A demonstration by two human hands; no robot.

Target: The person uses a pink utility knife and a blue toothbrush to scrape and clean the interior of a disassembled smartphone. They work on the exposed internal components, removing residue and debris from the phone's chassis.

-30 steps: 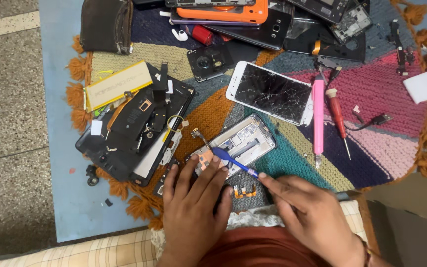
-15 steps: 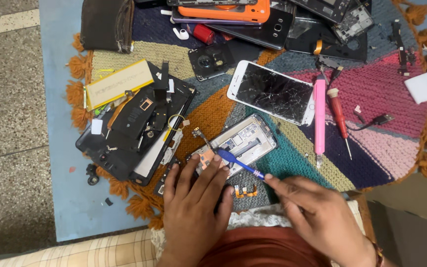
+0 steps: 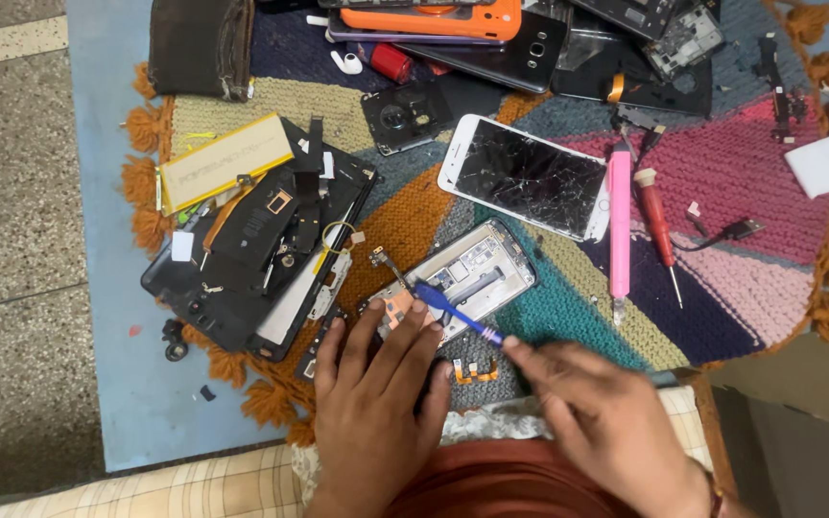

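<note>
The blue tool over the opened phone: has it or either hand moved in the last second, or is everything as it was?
Hardly anything moved. The right hand slid slightly down and to the right, then came back, and appears blurred now; it keeps its grip on the blue tool, whose tip stays on the opened phone. The left hand still presses on the phone's near end. The cracked phone and pink tool lie as before.

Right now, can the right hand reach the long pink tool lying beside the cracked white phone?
Probably yes. The right hand holds a blue tool, but the long pink tool lies uncovered on the woven rug, with nothing between them. The hand would likely need to free itself first.
</note>
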